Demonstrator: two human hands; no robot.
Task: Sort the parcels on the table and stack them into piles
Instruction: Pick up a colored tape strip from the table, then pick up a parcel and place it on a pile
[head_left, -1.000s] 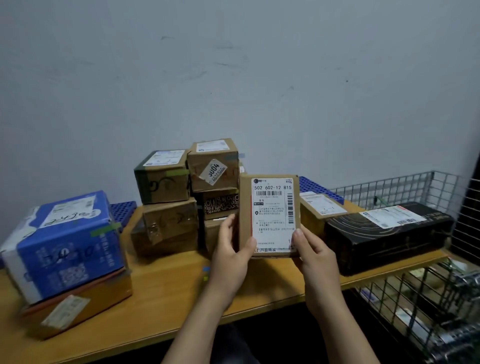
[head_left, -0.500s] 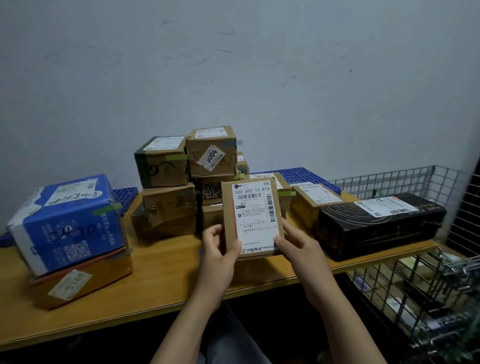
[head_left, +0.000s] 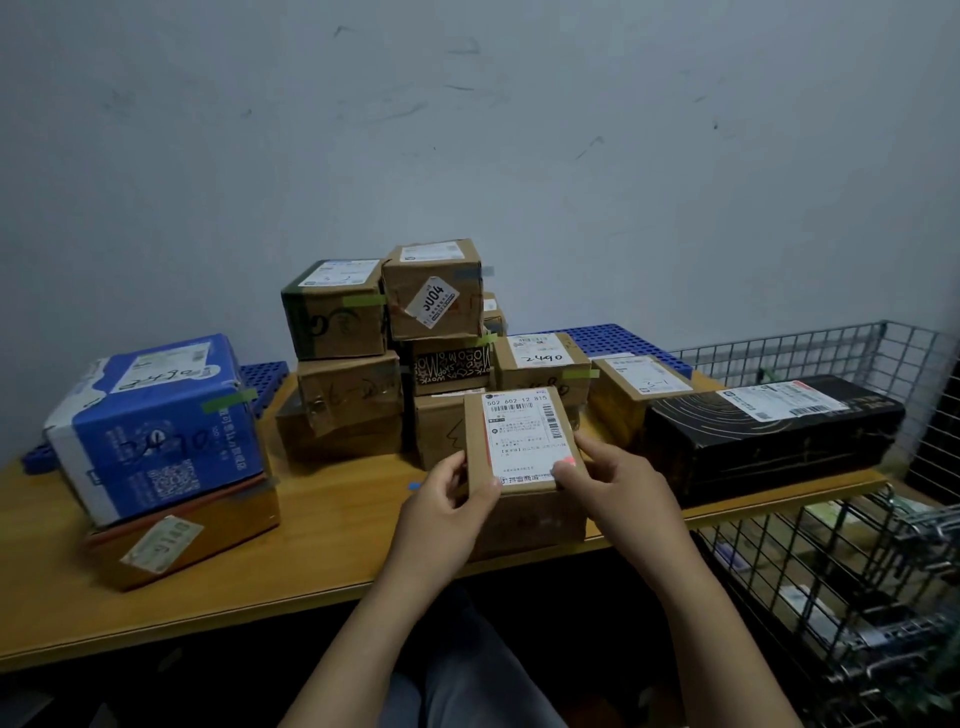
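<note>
Lower now than a second ago, the small parcel (head_left: 519, 441) sits label-up at the front edge of the worktop (head_left: 337, 545). My left grip (head_left: 449, 501) and right grip (head_left: 618, 486) pinch its near corners, one each side. Its long side points away from me.

Looking forward and somewhat down from head height, within arm's reach of the table (head_left: 311, 545). Facing the wall (head_left: 467, 130) at 12 o'clock, catching the parcels (head_left: 431, 291) mid-frame and a wire basket (head_left: 841, 587) at 4 o'clock.
</note>
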